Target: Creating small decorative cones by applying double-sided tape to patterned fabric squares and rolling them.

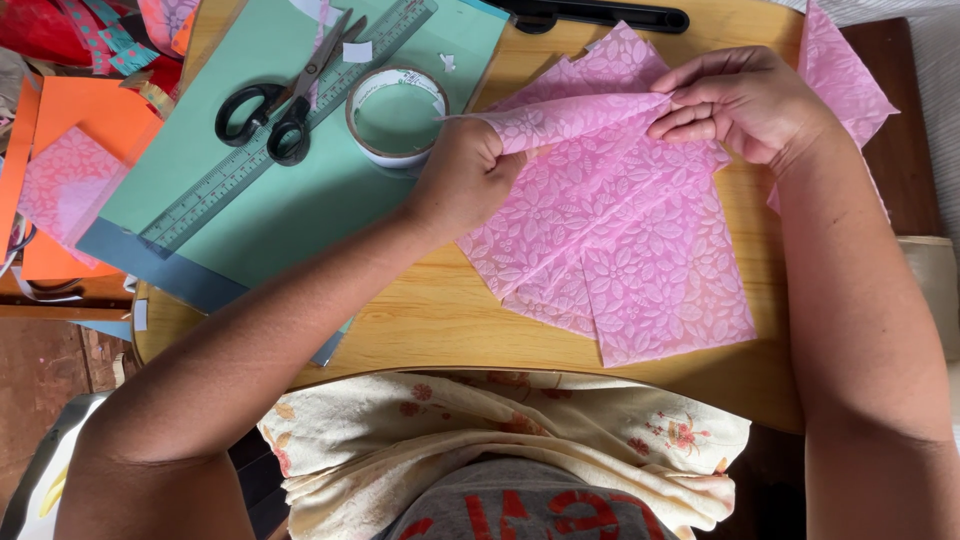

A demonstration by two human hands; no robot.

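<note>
While both hands worked above the middle of the table (pixel 440 320), a pink sheet (pixel 575 115) embossed with a white floral pattern was held between them, folded into a long narrow strip that tapered to a point toward the tape roll. The left hand (pixel 462 180) had its grip closed on the strip's left portion, fingers curled around it; the right hand (pixel 740 100) pinched the strip's right end between thumb and fingertips. Beneath the strip lay a fanned stack of pink sheets (pixel 640 260) of the same pattern, overlapping one another and flat on the table. Just left of the left hand stood a roll of clear tape (pixel 396 116), resting on a green card (pixel 300 190) together with black-handled scissors (pixel 285 100) and a green ruler (pixel 260 150) laid diagonally. Orange paper (pixel 85 115) and a further pink piece (pixel 62 185) lay at the far left, near a heap of red and patterned scraps (pixel 90 30). A black tool (pixel 600 15) lay at the table's far edge. The table was rounded, of pale wood grain; a floral cloth (pixel 520 440) covered the person's lap below it.
</note>
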